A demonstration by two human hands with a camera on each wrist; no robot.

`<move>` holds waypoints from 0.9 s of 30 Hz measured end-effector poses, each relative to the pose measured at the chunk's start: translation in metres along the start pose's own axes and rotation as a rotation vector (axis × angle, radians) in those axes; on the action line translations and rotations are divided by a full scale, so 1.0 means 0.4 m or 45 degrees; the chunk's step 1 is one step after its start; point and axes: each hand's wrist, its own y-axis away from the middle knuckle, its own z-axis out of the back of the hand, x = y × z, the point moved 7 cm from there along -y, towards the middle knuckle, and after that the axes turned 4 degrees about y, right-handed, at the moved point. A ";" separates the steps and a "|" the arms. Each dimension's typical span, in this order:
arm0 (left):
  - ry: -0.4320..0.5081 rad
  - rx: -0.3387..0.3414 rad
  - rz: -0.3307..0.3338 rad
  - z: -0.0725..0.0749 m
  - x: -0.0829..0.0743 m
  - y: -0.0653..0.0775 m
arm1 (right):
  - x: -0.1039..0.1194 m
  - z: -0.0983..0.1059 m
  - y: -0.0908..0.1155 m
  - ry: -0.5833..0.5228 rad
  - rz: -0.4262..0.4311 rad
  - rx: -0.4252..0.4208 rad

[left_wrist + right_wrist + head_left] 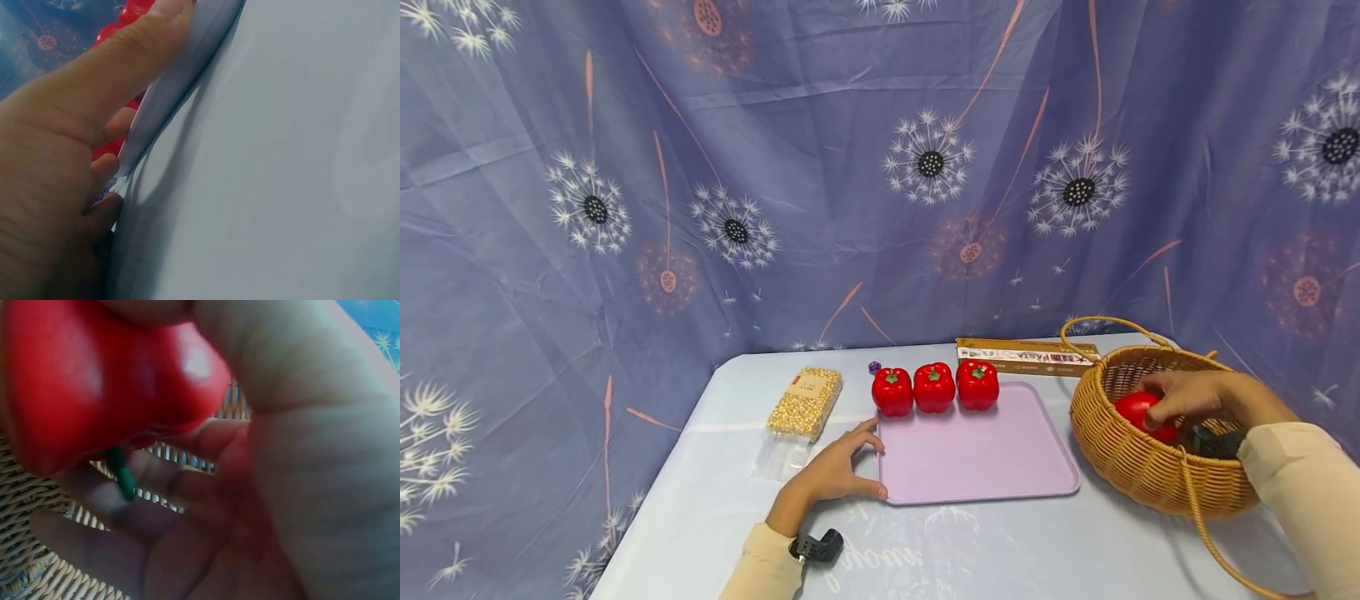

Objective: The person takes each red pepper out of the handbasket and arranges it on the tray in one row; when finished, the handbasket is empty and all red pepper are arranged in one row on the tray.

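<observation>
Inside a wicker basket [1127, 454], my right hand [1213, 398] grips a red bell pepper [56, 381] with a green stem, thumb on one side and fingers on the other. The right wrist view shows the stem pointing down towards the palm. My left hand [838, 471] rests against the left edge of a pink tray [977, 458], thumb at the near corner and spread fingers higher up. Along the tray's far side stand three more red bell peppers [934, 388] in a row.
Left of the tray lies a clear bag of yellow kernels [807, 404]. A long pasta box [1030, 357] lies at the back, with a small purple item [874, 367] beside the peppers. The basket's rope-like handle [1206, 517] hangs towards the front. A patterned curtain [850, 208] closes off the back.
</observation>
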 end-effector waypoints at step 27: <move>-0.002 -0.005 -0.014 -0.002 0.007 -0.002 | 0.126 0.071 0.076 0.376 0.399 -0.349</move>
